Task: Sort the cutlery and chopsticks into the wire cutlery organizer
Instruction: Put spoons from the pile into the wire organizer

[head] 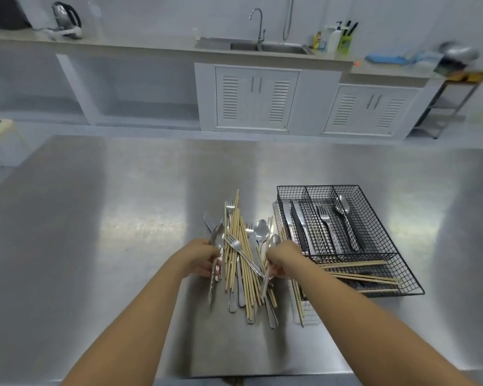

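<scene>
A mixed pile of wooden chopsticks (239, 246), forks, spoons and knives lies on the steel table in front of me. My left hand (200, 256) grips a spoon (217, 240) at the pile's left edge. My right hand (283, 257) is closed on cutlery at the pile's right edge, where a spoon (273, 242) sticks up; what exactly it holds is hidden. To the right stands the black wire organizer (374, 218). Its long compartments hold knives (299, 227), a fork (328, 227) and a spoon (346, 218). Chopsticks (360, 271) lie across its near compartment.
The steel table (95, 232) stretches wide on the left and behind the pile. Beyond it a counter carries a sink (262, 45), a kettle (66, 19) and bottles (335, 37). White cabinets stand below, and a metal rack (449, 101) at far right.
</scene>
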{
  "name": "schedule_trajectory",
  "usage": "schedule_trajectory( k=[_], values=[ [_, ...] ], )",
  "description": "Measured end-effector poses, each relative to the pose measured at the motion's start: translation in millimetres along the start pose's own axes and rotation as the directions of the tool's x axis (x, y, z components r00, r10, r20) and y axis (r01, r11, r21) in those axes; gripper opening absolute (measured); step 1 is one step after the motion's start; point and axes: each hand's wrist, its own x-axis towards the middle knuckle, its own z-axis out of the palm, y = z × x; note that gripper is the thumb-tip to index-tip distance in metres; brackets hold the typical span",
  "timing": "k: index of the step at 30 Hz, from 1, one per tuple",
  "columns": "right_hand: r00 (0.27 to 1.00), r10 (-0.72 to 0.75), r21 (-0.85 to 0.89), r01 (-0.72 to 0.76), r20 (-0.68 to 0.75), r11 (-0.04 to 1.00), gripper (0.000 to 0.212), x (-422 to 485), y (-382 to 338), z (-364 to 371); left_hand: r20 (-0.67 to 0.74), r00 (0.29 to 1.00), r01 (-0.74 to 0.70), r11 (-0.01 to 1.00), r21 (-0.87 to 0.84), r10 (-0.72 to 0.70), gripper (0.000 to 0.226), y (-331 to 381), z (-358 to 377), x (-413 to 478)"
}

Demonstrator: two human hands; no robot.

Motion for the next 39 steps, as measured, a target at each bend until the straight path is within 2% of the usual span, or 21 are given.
schedule_trajectory(
  k=[4,6,9,12,19,23,29,32,34,37,39],
  values=[
    [0.979,-0.156,-0.010,0.156,-0.135,0.988,0.037,-2.1,-8.5,-4.7,-0.017,0.994,-0.113,0.988,-0.110,0.111,0.013,4.0,-5.9,-0.3],
    [0.971,-0.208,0.025,0.212,-0.122,0.977,0.033,-0.9,-13.5,-4.7,-0.037,0.988,-0.155,0.967,-0.204,0.150,0.013,3.0,-7.5,-0.3],
    [0.972,-0.223,0.140,0.232,-0.076,0.963,0.029,2.4,-15.1,-1.1,-0.038,0.984,-0.175,0.918,-0.356,0.173,0.014,-2.3,-8.7,-1.4],
    [0.974,-0.182,0.153,0.202,-0.135,0.967,0.031,7.5,-12.9,4.8,-0.038,0.982,-0.180,0.882,-0.435,0.182,0.014,-9.2,-8.0,-3.6],
    [0.971,-0.144,0.041,0.155,-0.192,0.987,0.026,15.6,-9.2,16.2,-0.031,0.981,-0.185,0.865,-0.468,0.193,0.015,-15.1,-6.6,-6.9],
    [0.970,-0.068,0.106,0.096,-0.234,0.990,0.029,18.5,-13.8,23.3,-0.027,0.982,-0.178,0.858,-0.481,0.189,0.018,-16.0,-2.9,-6.1],
    [0.981,-0.002,0.259,0.053,-0.195,0.964,0.030,21.6,-12.3,17.0,0.020,0.982,-0.153,0.844,-0.514,0.190,0.022,-11.4,10.2,-6.0],
    [0.984,-0.025,0.291,0.076,-0.175,0.954,0.041,22.7,-12.2,10.7,0.024,0.980,-0.151,0.823,-0.547,0.197,0.021,-3.9,14.0,-3.7],
    [0.976,-0.054,0.279,0.113,-0.211,0.954,0.035,24.2,-13.6,4.3,0.014,0.980,-0.154,0.810,-0.566,0.197,0.020,1.5,17.5,0.5],
    [0.952,-0.156,0.222,0.218,-0.265,0.950,0.014,24.7,-15.5,-5.5,0.003,0.979,-0.166,0.808,-0.566,0.203,0.015,10.7,27.4,6.6],
    [0.941,-0.205,0.224,0.269,-0.269,0.937,0.021,23.1,-15.4,-13.3,0.002,0.979,-0.165,0.802,-0.574,0.202,0.013,17.3,35.3,9.9]
  ],
)
